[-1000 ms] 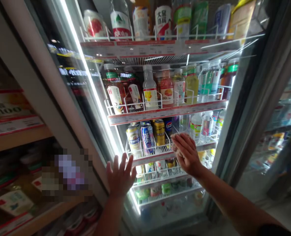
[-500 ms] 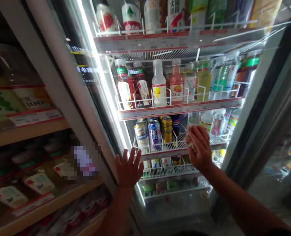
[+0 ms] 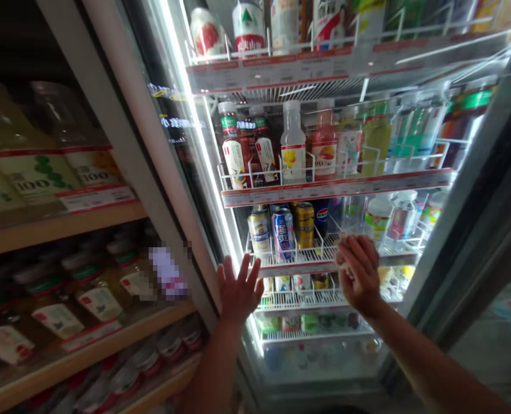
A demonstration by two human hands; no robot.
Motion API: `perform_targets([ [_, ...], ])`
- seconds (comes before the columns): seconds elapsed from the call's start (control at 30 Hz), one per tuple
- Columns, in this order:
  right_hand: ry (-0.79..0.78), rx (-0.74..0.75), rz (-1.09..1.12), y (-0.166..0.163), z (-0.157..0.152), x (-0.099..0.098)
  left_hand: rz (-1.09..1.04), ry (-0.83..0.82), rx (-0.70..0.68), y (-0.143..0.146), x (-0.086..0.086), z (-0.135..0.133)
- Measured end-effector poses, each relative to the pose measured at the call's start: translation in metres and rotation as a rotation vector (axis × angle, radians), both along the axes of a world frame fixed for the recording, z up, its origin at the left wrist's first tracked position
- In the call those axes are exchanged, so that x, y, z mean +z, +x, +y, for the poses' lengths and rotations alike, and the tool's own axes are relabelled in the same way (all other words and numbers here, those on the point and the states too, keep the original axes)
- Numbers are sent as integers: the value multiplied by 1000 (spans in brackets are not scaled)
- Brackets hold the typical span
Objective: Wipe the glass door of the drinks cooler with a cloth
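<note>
My left hand [image 3: 239, 289] lies flat with fingers spread against the glass door [image 3: 414, 132] of a lit drinks fridge, near its bright left edge. My right hand [image 3: 362, 275] presses a small pale wad of cloth [image 3: 342, 265] onto the same glass, level with the shelf of cans [image 3: 283, 233]. The fingers curl over the cloth, which mostly hides under the palm. Behind the glass stand rows of bottles [image 3: 293, 146] on wire shelves with red price strips.
To the left, wooden shelves [image 3: 61, 227] carry large bottles with pale labels. A grey door frame [image 3: 121, 144] runs diagonally between them and the fridge. Another fridge door frame [image 3: 479, 230] stands at the right, with grey floor beyond.
My right hand has slid the cloth rightward and slightly down across the glass. The left hand keeps its place on the door. The view has shifted, so the fridge sits further right.
</note>
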State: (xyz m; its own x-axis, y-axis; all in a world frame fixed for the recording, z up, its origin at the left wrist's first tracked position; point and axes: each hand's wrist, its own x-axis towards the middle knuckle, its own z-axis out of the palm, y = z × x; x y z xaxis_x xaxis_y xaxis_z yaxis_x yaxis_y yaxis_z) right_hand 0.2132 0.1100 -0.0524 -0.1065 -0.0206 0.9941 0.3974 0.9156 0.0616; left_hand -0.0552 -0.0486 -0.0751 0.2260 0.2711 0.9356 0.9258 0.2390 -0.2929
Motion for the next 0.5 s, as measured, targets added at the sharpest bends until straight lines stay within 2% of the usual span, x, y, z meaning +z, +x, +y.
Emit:
perform_targets([
  [0.07, -3, 6, -42, 0, -3, -5, 3, -1, 16, 0, 0, 0],
  [0.1, -10, 12, -48, 1, -2, 0, 7, 1, 18, 0, 0, 0],
  [0.2, -26, 29, 25, 6, 5, 29, 20, 16, 23, -1, 0, 1],
  [0.27, -9, 30, 86, 8, 10, 39, 20, 25, 31, -1, -1, 1],
  [0.33, 18, 12, 102, 7, 11, 30, 8, 15, 43, -1, -1, 1],
  [0.43, 26, -7, -12, 2, 3, 0, -12, -1, 44, 0, -2, 0],
  [0.5, 12, 15, -91, 1, -1, -6, -15, -2, 40, 1, -1, 0],
])
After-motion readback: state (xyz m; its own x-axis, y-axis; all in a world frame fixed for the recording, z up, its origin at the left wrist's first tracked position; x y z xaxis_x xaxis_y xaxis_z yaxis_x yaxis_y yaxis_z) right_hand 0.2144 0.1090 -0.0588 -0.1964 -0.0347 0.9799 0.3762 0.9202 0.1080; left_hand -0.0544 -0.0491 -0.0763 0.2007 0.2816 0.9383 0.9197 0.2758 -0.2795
